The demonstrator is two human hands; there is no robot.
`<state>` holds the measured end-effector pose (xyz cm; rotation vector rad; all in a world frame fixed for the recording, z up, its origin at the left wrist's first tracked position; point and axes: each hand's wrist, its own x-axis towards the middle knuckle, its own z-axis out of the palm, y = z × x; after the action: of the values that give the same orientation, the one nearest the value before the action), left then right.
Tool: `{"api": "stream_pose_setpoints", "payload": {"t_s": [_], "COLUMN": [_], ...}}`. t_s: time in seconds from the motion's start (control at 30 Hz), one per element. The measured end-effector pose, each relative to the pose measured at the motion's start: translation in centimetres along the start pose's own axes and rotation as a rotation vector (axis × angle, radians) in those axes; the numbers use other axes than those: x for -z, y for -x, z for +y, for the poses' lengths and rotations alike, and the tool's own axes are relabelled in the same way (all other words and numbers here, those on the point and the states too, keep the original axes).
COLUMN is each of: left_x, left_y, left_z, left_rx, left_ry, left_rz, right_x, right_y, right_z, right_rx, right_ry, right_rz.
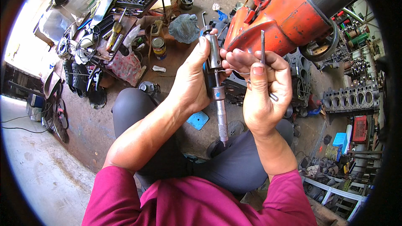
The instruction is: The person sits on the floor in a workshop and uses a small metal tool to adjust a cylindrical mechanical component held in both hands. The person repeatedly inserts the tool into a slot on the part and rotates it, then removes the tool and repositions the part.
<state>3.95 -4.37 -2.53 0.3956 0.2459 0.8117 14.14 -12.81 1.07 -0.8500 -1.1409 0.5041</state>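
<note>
Upright in my left hand is a steel cylindrical tool, thicker at the top, with a slim neck and a stepped lower barrel. My left thumb presses along its upper part, and the fingers wrap behind. My right hand pinches a slim metal rod with a flattened tip pointing up; its other end shows below the thumb. Right-hand fingertips reach the tool's upper barrel. A thin bent wire runs from the tool's neck toward the right hand. Whether the right hand holds that wire is hidden.
A large red machine housing stands ahead on the right. Engine blocks and a red crate line the right side. At left a cluttered bench carries tools; a can and a blue plate lie on the floor.
</note>
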Motion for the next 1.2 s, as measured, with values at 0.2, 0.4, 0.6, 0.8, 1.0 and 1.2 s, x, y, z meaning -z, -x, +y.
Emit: {"api": "stream_pose_setpoints", "payload": {"t_s": [0.2,0.4,0.6,0.8,1.0,1.2], "left_x": [0.04,0.02,0.04,0.05,0.02,-0.13], "left_y": [-0.09,-0.08,-0.01,-0.02,-0.02,0.13], "left_z": [-0.09,-0.17,-0.07,-0.15,-0.16,-0.1], "left_rx": [-0.008,0.0,0.004,-0.003,-0.001,0.007], "left_ry": [-0.01,0.0,0.018,-0.002,0.021,0.022], "left_rz": [0.018,0.026,0.014,0.009,0.008,0.021], "right_x": [-0.03,0.0,-0.26,-0.36,-0.29,-0.14], "right_y": [0.17,0.22,0.28,0.34,0.38,0.39], "right_z": [-0.15,-0.06,0.11,0.05,0.09,-0.03], "right_rx": [0.0,0.011,0.011,0.006,0.022,0.028], "right_ry": [0.036,0.055,-0.022,-0.039,-0.01,0.027], "right_rz": [-0.011,-0.021,0.021,0.023,0.01,-0.002]}}
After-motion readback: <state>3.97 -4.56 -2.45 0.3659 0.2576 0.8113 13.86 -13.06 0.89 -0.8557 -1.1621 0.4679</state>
